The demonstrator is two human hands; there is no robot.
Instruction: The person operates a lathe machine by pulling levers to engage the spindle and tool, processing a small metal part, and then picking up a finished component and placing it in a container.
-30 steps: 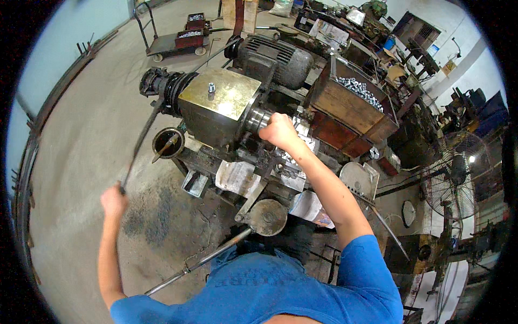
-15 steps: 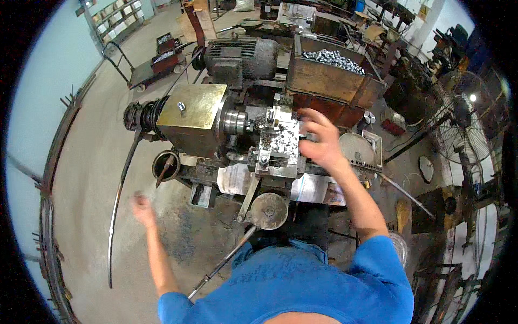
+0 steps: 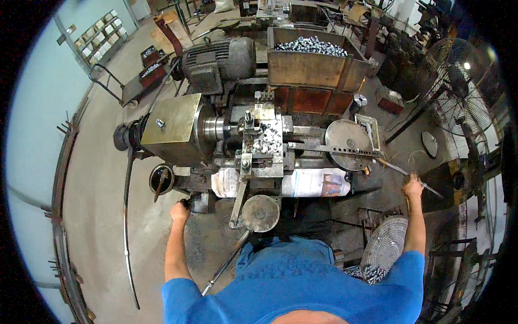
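On the right, my right hand (image 3: 414, 186) is closed around a long metal lever (image 3: 394, 166), which runs out from the perforated flat bar (image 3: 334, 149) on the machine. Low on the left, my left hand (image 3: 180, 211) is closed at a small dark part beside the machine's base; what lies in its fingers is too dark to make out. Between my hands is the lathe-like machine, with a shiny spindle (image 3: 214, 128) facing a tool slide (image 3: 263, 143) strewn with metal chips. A round metal plate (image 3: 260, 214) sits on the arm nearest me.
Behind the machine stand a motor (image 3: 218, 62) and a box of small shiny metal parts (image 3: 310, 47). A pot with a brush (image 3: 162, 179) is at left, near a long hanging rod (image 3: 125, 227). At right are a large fan (image 3: 456, 86) and a perforated basket (image 3: 384, 245).
My right hand has left the tool slide and moved right onto the lever. My left hand has moved right to the machine's base. The view has shifted slightly.
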